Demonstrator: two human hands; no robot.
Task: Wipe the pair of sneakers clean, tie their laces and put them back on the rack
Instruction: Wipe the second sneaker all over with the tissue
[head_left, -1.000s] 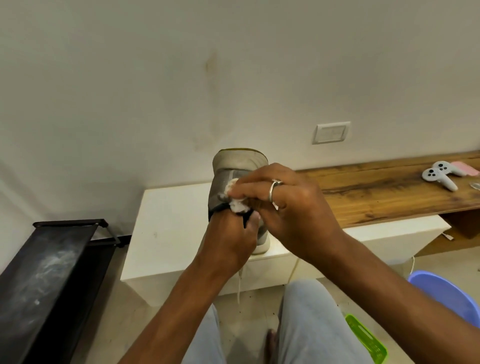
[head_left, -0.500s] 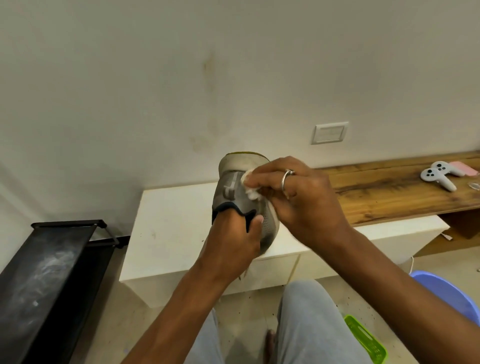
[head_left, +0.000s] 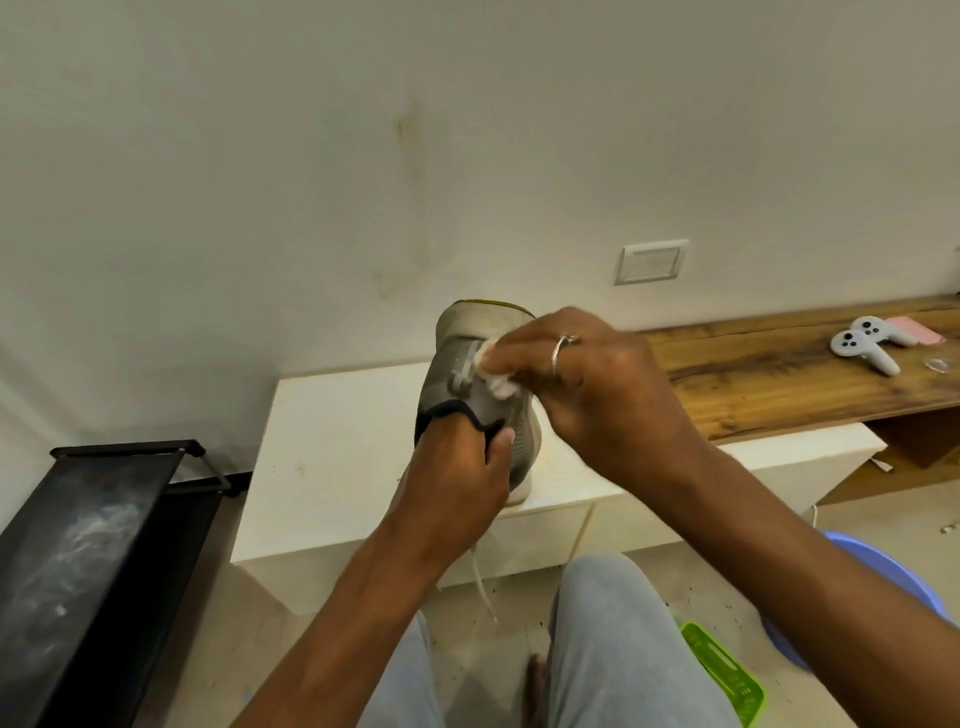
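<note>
— Gripping the sneaker (head_left: 475, 384) was my left hand (head_left: 457, 483); its fingers went into the dark collar opening, and the thumb lay against the outer side.

— And how did the shoe sit?

— I held it in the air with the toe end tipped up and away from me, the pale sole edge at the far top. It hung over the front part of the white desk (head_left: 337, 441), and I could not tell whether its lower edge touched the top. One loose lace (head_left: 480, 584) dangled below my left wrist, untied.

— What was your right hand doing?

— My right hand (head_left: 597, 395) was closed around a small white wad of tissue (head_left: 493, 376), pinched under the fingertips and pressed against the grey upper. A ring (head_left: 560, 349) sat on one finger. The fingers were a little blurred.

— Where was the rack?

— The black shoe rack (head_left: 93, 561) stood on the floor to my left, beside the white desk, its top shelf dusty. I saw no second shoe anywhere.

— Anything else around?

— A wooden desk (head_left: 779, 379) ran along the wall on my right, with two white game controllers (head_left: 865, 345) on it near a pink thing. A purple tub (head_left: 883, 577) and a green basket (head_left: 724, 675) sat on the floor by my right knee.
</note>
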